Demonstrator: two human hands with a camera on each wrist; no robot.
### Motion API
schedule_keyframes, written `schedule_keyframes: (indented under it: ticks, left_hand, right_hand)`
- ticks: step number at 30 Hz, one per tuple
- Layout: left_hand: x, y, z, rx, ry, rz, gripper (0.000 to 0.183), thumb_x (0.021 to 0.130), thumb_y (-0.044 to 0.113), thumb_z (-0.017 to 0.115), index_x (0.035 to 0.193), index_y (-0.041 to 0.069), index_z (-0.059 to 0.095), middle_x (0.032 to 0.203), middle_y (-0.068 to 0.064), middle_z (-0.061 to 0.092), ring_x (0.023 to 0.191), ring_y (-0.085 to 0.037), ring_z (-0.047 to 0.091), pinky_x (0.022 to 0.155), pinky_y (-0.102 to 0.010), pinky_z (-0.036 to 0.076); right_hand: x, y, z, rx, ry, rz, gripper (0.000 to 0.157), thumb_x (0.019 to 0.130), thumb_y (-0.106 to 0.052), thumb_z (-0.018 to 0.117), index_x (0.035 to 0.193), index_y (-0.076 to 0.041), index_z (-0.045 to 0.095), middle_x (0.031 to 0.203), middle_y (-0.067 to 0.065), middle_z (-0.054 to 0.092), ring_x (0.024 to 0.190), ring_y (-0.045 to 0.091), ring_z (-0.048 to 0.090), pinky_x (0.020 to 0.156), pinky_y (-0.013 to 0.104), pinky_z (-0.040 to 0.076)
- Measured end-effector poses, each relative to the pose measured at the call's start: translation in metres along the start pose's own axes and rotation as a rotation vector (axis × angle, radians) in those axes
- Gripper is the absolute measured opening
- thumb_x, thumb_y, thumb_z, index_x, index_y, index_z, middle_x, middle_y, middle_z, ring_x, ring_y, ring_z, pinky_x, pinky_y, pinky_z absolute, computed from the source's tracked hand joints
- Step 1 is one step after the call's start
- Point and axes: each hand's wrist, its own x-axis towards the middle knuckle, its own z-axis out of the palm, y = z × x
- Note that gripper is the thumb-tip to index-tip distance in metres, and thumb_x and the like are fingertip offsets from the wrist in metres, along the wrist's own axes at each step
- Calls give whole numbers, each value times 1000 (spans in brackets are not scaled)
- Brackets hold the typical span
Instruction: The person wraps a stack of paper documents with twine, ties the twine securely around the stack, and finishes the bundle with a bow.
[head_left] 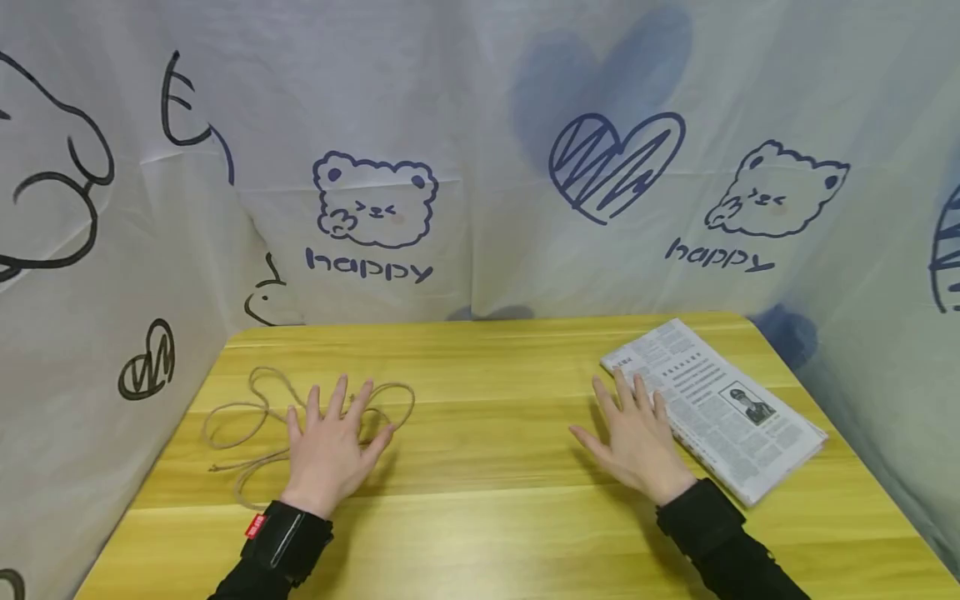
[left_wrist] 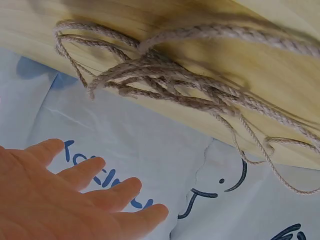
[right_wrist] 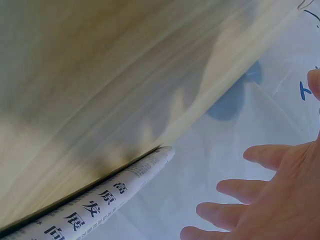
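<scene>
My left hand (head_left: 327, 458), fingers spread, hovers above a loose tangle of tan rope (head_left: 262, 406) on the left of the table. In the left wrist view the twisted rope (left_wrist: 165, 82) lies in several loops on the wood, apart from the fingers. My right hand (head_left: 637, 437) is also spread, palm down, beside a folded newspaper (head_left: 712, 392) with a framed portrait printed on it; in the head view its fingertips overlap the paper's left edge. The right wrist view shows the newspaper's folded edge (right_wrist: 107, 200) with large characters. Neither hand holds anything.
The yellow wood-grain table (head_left: 480, 517) reaches back to a white cloth backdrop (head_left: 495, 250) with drawn bears, hearts and lettering. The cloth also hangs along the left and right sides. Black bands (head_left: 287, 543) wrap both wrists.
</scene>
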Motion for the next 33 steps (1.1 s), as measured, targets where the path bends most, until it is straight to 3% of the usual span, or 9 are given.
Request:
schedule_keyframes:
  ticks: [4, 7, 12, 14, 17, 21, 24, 30, 33]
  left_hand:
    - [-1, -6, -2, -2, -49, -27, 76, 90, 65, 41, 149, 18, 32, 153, -22, 21, 134, -56, 10, 98, -76, 3]
    - [-1, -14, -5, -10, -163, -79, 74, 90, 55, 52, 149, 17, 30, 154, -24, 17, 132, -59, 7, 90, -81, 7]
    - [4, -27, -7, -67, -377, -161, 78, 87, 42, 60, 150, 12, 27, 150, -32, 13, 123, -68, 13, 78, -82, 26]
    - [7, -29, -5, -86, -397, -179, 75, 86, 38, 61, 147, 7, 31, 145, -36, 21, 117, -69, 22, 75, -76, 35]
    - [12, -29, -1, -98, -373, -174, 64, 83, 28, 64, 137, -1, 43, 126, -38, 39, 99, -60, 44, 69, -63, 45]
    - [24, -17, 4, -126, -336, -127, 38, 80, 16, 66, 109, -5, 54, 93, -24, 55, 77, -37, 55, 65, -48, 47]
    - [33, 3, 11, -235, -354, -85, 19, 82, 12, 64, 93, 0, 54, 77, -13, 55, 68, -26, 53, 59, -38, 44]
    - [43, 50, 20, -594, -402, 18, 17, 90, 12, 59, 79, 4, 49, 69, -5, 45, 58, -16, 43, 53, -27, 32]
    - [48, 66, 21, -807, -389, 78, 17, 94, 14, 56, 85, 0, 56, 74, -6, 53, 63, -17, 52, 58, -29, 41]
  right_hand:
    - [2, -4, 1, 42, 30, -39, 79, 91, -61, 45, 147, -7, 32, 151, 26, 23, 136, 49, 18, 105, 66, 16]
    - [5, -11, 1, 198, 53, -90, 68, 94, -50, 50, 143, -5, 38, 146, 24, 34, 132, 42, 32, 104, 59, 28]
    - [11, -34, -3, 820, -57, -52, 44, 97, -29, 55, 132, -3, 48, 130, 19, 51, 115, 34, 52, 96, 48, 44]
    - [14, -43, -5, 1085, -143, 13, 42, 98, -24, 54, 131, 1, 48, 129, 24, 50, 114, 36, 53, 96, 48, 44]
    - [18, -53, -5, 1314, -244, 99, 43, 98, -19, 51, 132, 7, 44, 131, 30, 45, 114, 37, 52, 97, 50, 42]
    - [20, -59, -2, 1367, -289, 139, 42, 98, -14, 50, 132, 10, 41, 131, 32, 44, 113, 35, 54, 98, 49, 42]
    - [18, -61, 2, 1370, -288, 145, 41, 98, -11, 49, 132, 11, 41, 130, 33, 44, 111, 34, 54, 97, 49, 43]
    - [19, -57, 9, 1358, -263, 168, 40, 96, -8, 49, 130, 13, 42, 128, 34, 46, 108, 35, 56, 93, 47, 46]
    - [20, -55, 13, 1330, -288, 169, 43, 96, -7, 51, 132, 12, 41, 129, 33, 45, 111, 39, 53, 93, 47, 46]
